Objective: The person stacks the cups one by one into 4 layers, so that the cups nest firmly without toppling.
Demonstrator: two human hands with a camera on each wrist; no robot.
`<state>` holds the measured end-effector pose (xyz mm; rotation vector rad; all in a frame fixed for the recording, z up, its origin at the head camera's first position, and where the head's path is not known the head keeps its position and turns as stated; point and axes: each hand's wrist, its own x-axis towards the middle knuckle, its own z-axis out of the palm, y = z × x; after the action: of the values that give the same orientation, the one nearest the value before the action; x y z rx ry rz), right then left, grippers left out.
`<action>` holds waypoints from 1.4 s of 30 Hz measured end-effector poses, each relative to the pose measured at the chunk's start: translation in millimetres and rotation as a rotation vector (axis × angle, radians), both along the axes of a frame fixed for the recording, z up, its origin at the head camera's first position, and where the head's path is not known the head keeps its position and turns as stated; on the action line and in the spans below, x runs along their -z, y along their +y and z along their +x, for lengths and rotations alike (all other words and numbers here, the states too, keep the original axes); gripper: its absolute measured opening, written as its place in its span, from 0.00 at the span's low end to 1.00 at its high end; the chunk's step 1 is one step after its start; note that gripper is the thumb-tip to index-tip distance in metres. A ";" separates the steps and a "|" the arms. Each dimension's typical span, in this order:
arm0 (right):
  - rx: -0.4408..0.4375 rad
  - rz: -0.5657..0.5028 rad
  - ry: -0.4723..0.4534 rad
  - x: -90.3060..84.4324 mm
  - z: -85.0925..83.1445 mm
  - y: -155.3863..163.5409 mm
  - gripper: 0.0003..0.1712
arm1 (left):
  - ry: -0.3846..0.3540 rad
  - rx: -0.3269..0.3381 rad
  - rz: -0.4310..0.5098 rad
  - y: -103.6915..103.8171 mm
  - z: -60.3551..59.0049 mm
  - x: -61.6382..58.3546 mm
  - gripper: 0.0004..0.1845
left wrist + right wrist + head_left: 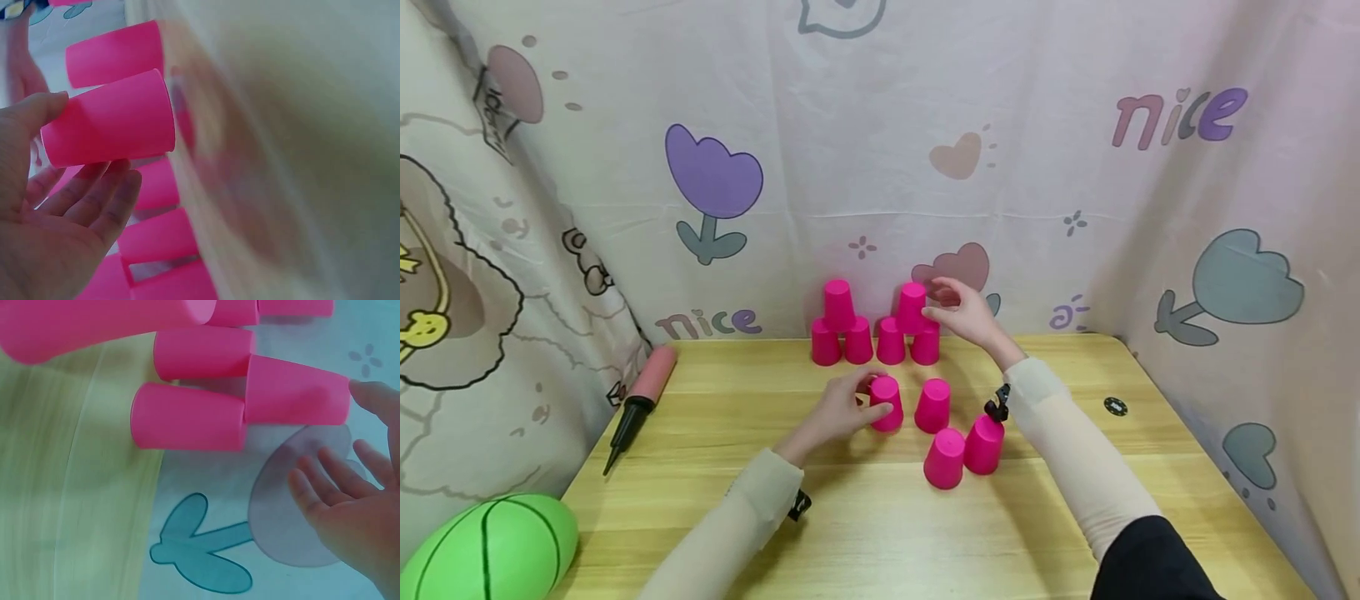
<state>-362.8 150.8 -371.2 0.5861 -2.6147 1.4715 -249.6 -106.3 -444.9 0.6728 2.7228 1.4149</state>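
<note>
Head view: 2 small pyramids of upturned pink cups are set near the far edge of the tabletop, each made of 2 base cups with 1 on top. The top cup of the right pyramid is touched on its right side by the right hand, whose fingers are loosely spread, not curled round it; in the right wrist view only a fingertip is seen against that cup.

Nearer the middle of the tabletop, a single upturned cup is pinched between thumb and fingers of the left hand. 3 more loose cups are stood just to its right. A hand pump is laid along the left edge, and a green ball is seen off the near left corner.
</note>
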 end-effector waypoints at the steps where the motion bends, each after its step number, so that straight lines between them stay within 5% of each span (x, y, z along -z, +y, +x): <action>1: -0.005 0.006 0.005 0.0 3.0 2.6 0.38 | 0.007 -0.011 -0.002 -1.4 -1.2 -4.3 0.27; 13: -0.064 0.085 0.034 12.2 54.7 33.5 0.32 | 0.116 -0.110 -0.077 -15.2 -29.8 -55.5 0.29; 26: -0.100 0.145 0.005 30.1 109.8 54.7 0.30 | 0.241 -0.162 -0.249 -5.7 -62.1 -108.6 0.30; 32: -0.113 0.175 0.015 43.7 124.4 65.8 0.30 | 0.284 -0.218 -0.310 -2.8 -73.5 -113.9 0.30; 42: -0.094 0.162 -0.019 57.4 144.5 78.8 0.30 | 0.348 -0.292 -0.386 -2.6 -94.7 -101.5 0.30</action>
<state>-218.3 229.6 -428.7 0.7239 -2.7750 1.3025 -344.2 -108.8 -343.4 0.5571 3.3462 0.8115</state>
